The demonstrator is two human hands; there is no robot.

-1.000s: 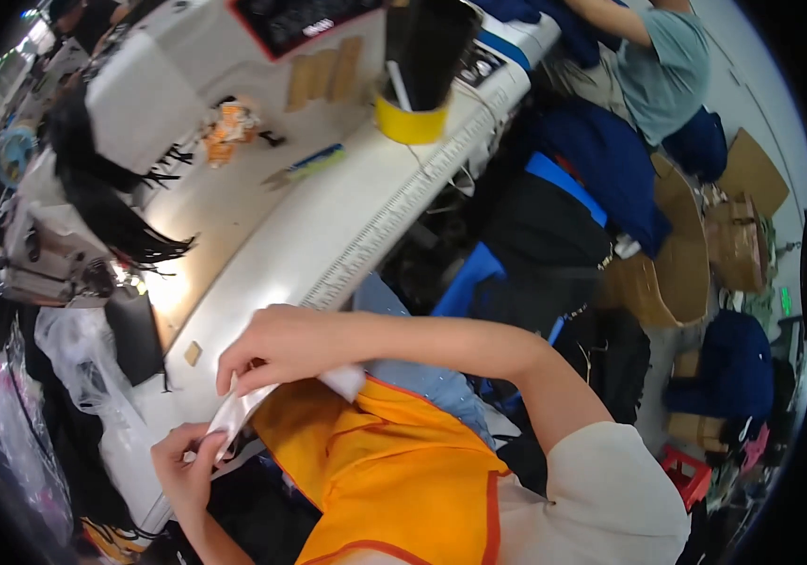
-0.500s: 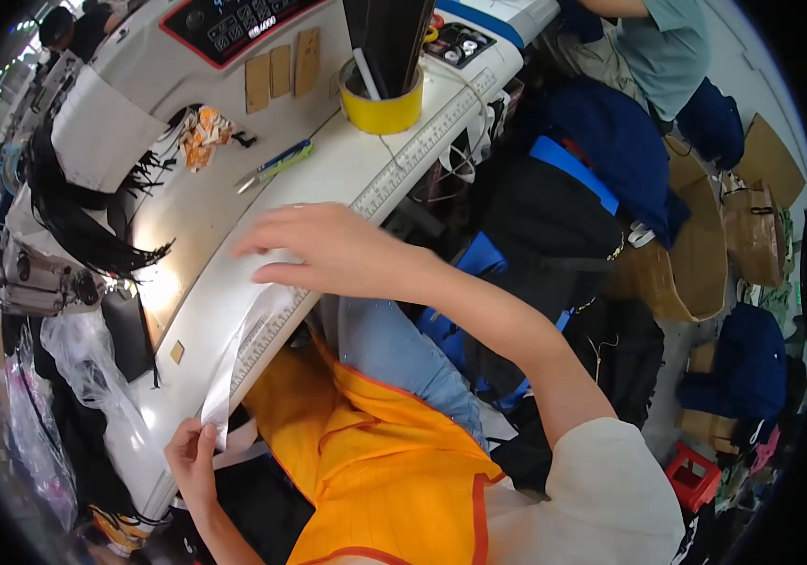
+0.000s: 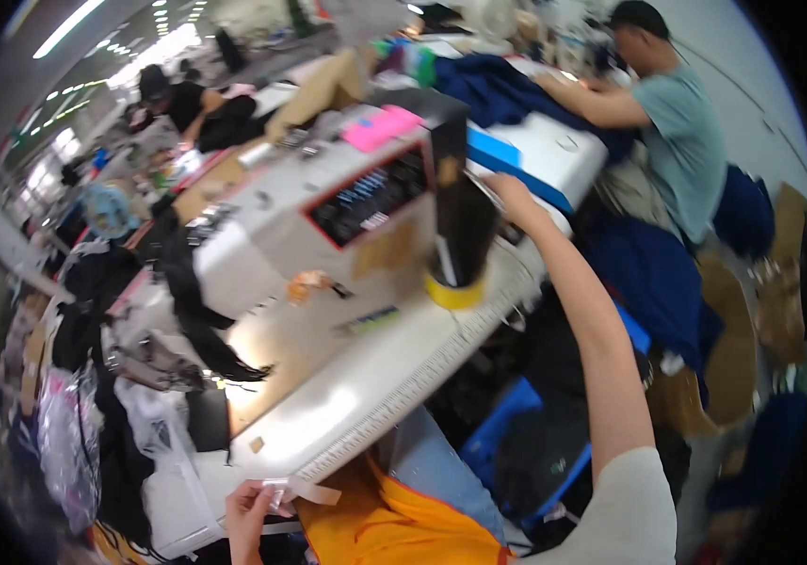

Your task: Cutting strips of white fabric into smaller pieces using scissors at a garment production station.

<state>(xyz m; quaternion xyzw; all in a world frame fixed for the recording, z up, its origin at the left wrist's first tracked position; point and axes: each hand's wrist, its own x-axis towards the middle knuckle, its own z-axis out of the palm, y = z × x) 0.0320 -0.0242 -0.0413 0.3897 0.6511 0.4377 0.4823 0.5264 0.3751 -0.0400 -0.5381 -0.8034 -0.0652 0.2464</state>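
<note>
My left hand (image 3: 249, 516), at the table's near edge, pinches a white strip (image 3: 314, 492) whose free end sticks out to the right over my orange apron. My right arm stretches far forward to the right. There my right hand (image 3: 515, 198) is curled beside a tall dark holder (image 3: 465, 221), at a thin pale thing; blur and the fingers hide what it is. The holder stands in a yellow tape roll (image 3: 455, 294). Thread snips (image 3: 372, 320) lie on the table left of the roll.
A white sewing machine (image 3: 234, 273) with a red-edged control panel (image 3: 366, 200) stands ahead. Black straps (image 3: 192, 301) hang at its left. A ruler scale (image 3: 403, 403) runs along the table edge. Another person (image 3: 681, 141) works at the far right, near dark blue cloth and a cardboard box (image 3: 728, 348).
My right hand has moved from above the strip to the far right, beside the dark holder. My left hand still holds the strip, now lying sideways. The view has tipped up.
</note>
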